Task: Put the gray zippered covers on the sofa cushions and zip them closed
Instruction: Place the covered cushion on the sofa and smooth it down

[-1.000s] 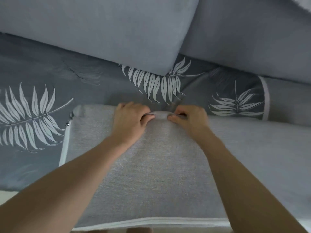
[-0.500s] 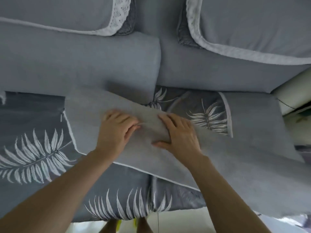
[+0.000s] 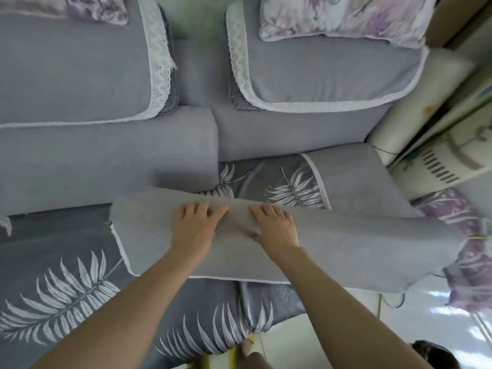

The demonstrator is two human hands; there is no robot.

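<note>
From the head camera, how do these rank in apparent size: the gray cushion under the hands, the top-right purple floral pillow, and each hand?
1. gray cushion
2. purple floral pillow, farther off and cut by the frame, so its true size is unsure
3. left hand and right hand, which look alike

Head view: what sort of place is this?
Probably a home living room: a gray sofa with lace-trimmed back covers, floral throw pillows, and a loose gray cushion gripped over the leaf-print seat.
</note>
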